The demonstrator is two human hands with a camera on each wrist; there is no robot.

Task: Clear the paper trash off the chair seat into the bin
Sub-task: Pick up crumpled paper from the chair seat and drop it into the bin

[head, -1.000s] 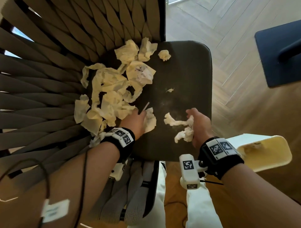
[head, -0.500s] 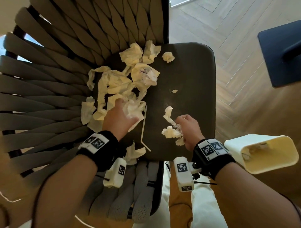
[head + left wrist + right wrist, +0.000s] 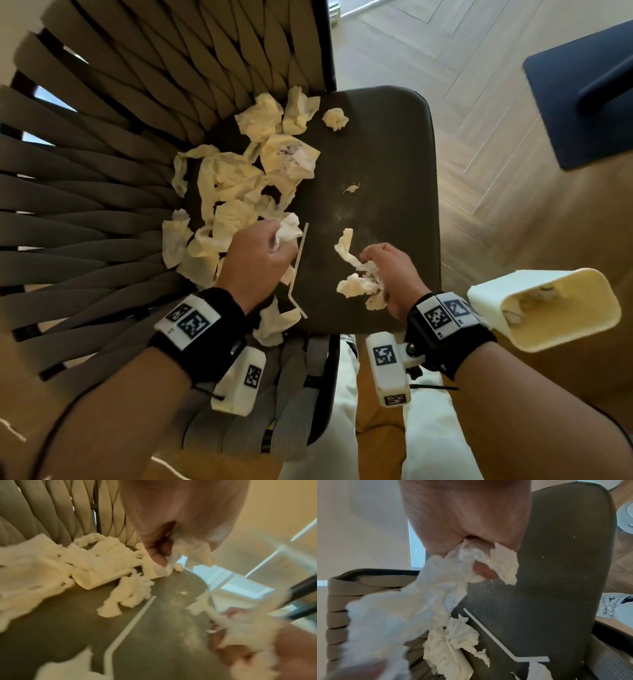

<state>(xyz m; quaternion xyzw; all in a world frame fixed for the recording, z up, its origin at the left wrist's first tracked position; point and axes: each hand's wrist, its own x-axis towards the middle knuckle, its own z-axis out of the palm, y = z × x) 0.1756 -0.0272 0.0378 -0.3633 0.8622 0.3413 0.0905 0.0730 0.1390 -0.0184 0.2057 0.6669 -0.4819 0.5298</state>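
Crumpled cream paper (image 3: pixel 239 185) lies heaped on the left and back of the dark chair seat (image 3: pixel 387 164). My left hand (image 3: pixel 263 253) grips a wad of tissue (image 3: pixel 289 231) at the heap's near edge; the left wrist view shows the thumb (image 3: pixel 159 555) pinching that tissue (image 3: pixel 187 547). My right hand (image 3: pixel 383 270) holds a bunch of torn paper (image 3: pixel 356 281) just above the seat's front right; the right wrist view shows paper (image 3: pixel 447 577) spilling from the fist. The cream bin (image 3: pixel 548 308) lies tilted to the right of the seat, mouth toward me.
A bent white straw (image 3: pixel 298 270) lies on the seat between my hands. A small paper ball (image 3: pixel 335 118) and a tiny scrap (image 3: pixel 351 188) sit apart on the seat. Woven chair back (image 3: pixel 102 171) curves round the left. A navy stool (image 3: pixel 582 85) stands far right on the wood floor.
My left hand moved from the seat's front edge up into the paper heap and closed on a wad. The right hand gathered its paper tighter. The straw now lies uncovered.
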